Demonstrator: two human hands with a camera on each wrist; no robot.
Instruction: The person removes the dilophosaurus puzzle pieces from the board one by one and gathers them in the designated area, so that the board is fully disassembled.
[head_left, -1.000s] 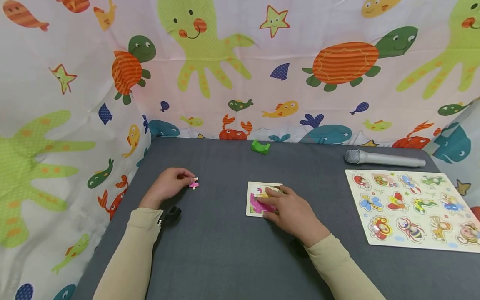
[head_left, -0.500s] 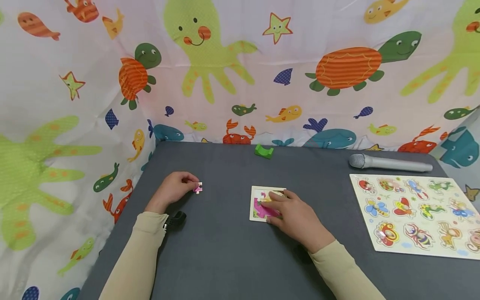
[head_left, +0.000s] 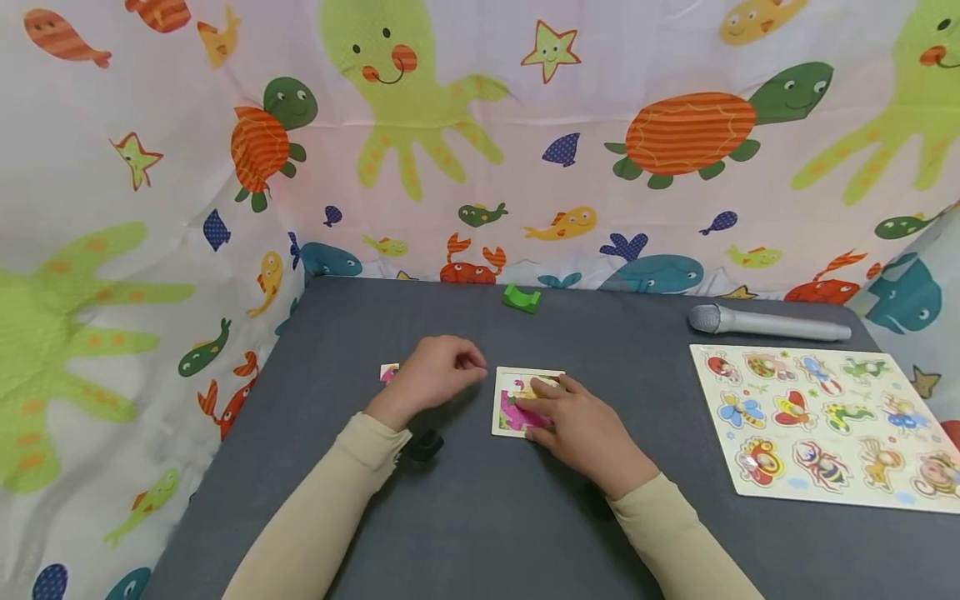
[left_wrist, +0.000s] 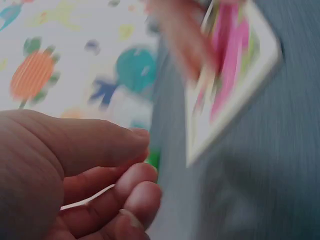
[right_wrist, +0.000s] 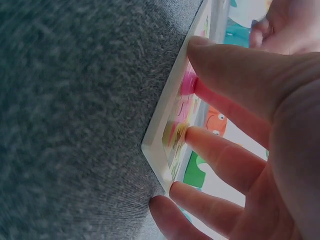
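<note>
My left hand hovers over the table between a small pink-and-white puzzle piece and the framed puzzle. In the left wrist view, that hand's fingers bend loosely below the thumb, with no piece visible between them. My right hand rests on the puzzle's right part. The right wrist view shows its thumb on the pale frame and fingertips on the pink and yellow picture, which they partly cover. The loose piece lies behind the left wrist, partly hidden.
A green curved block sits near the table's back edge. On the right lie a grey microphone and a large board of insect and animal pictures. A patterned cloth hangs behind the table.
My left hand has left the small piece, which stays on the table, and moved right towards the framed puzzle. The right hand keeps its place on the puzzle.
</note>
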